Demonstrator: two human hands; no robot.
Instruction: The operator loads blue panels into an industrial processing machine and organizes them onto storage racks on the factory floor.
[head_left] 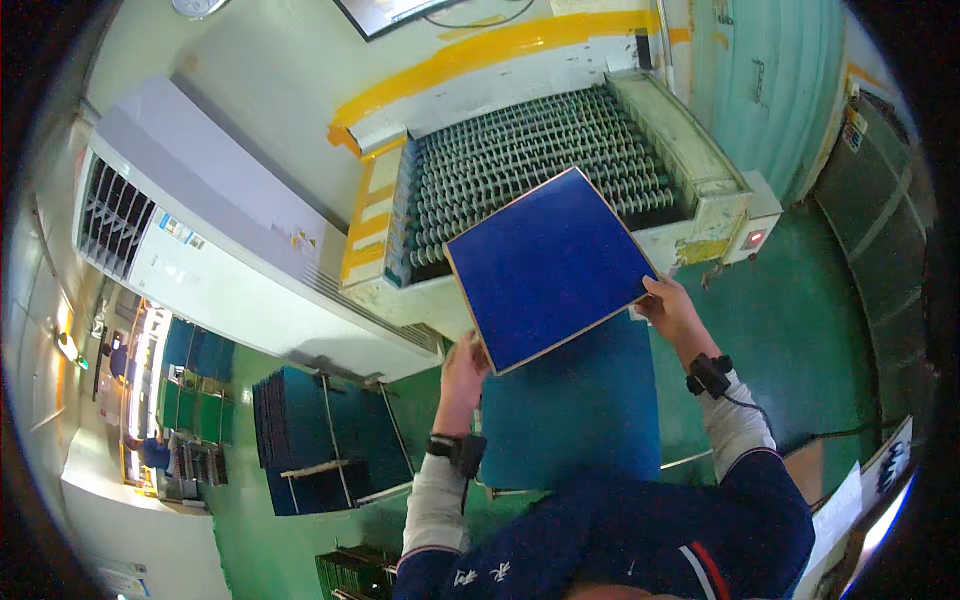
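A flat blue panel (550,270) with a thin pale edge is held up in front of me, tilted. My left hand (465,372) grips its lower left edge near the near corner. On the right side, my right hand (669,308) has its thumb on the panel's face by the right corner, its other fingers mostly behind. The panel's far part overlaps a machine bed of ridged rollers (530,150). Below the panel lies a blue-green sheet or stack top (570,420), partly covered by the panel and my body.
The roller machine's pale frame (690,130) carries a lit red switch (754,239) at its right corner. At left stands a white air conditioner (230,240). Racks of dark panels (325,440) stand at lower left on the green floor. A person (150,452) works far left.
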